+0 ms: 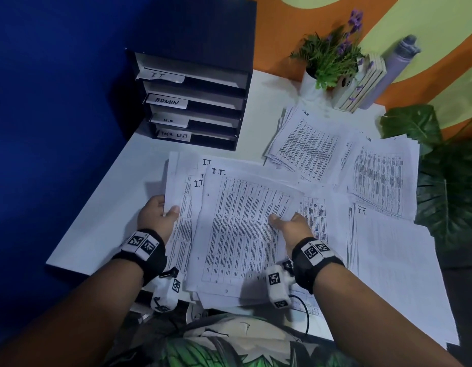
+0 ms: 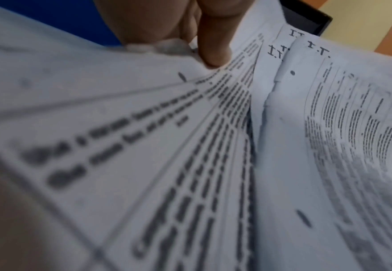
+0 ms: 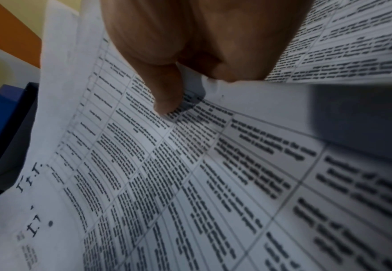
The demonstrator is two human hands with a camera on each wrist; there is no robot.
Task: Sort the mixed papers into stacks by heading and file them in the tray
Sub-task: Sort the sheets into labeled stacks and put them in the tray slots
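1. A loose sheaf of I.T. sheets (image 1: 245, 229) is being gathered at the near edge of the white desk (image 1: 118, 207), its pages fanned and overlapping rather than squared

2. The left edge of the sheaf is being pinched by the left hand (image 1: 160, 211), thumb on top and fingers hidden beneath; the same thumb (image 2: 213, 53) is being shown pressed onto the paper in the left wrist view

3. The right side of the top sheet is being pinched by the right hand (image 1: 291, 223), thumb (image 3: 167, 99) on the printed table; the fingers appear to be tucked under the page, though they are largely hidden

4. The step in hand is being judged as collecting the I.T. pages into one stack; it is best done by drawing both hands inward evenly, then tapping the long edge on the desk so the headings are lined up

5. A further I.T. sheet (image 1: 388, 255) is lying to the right and is being left outside the sheaf; it should be picked up before filing

6. The black filing tray (image 1: 195, 102) is standing at the far left corner, its top slot labelled IT (image 1: 160, 75), and that slot is being taken as the destination

7. Other printed piles (image 1: 309, 144) are lying well apart, near the potted plant (image 1: 327, 59)
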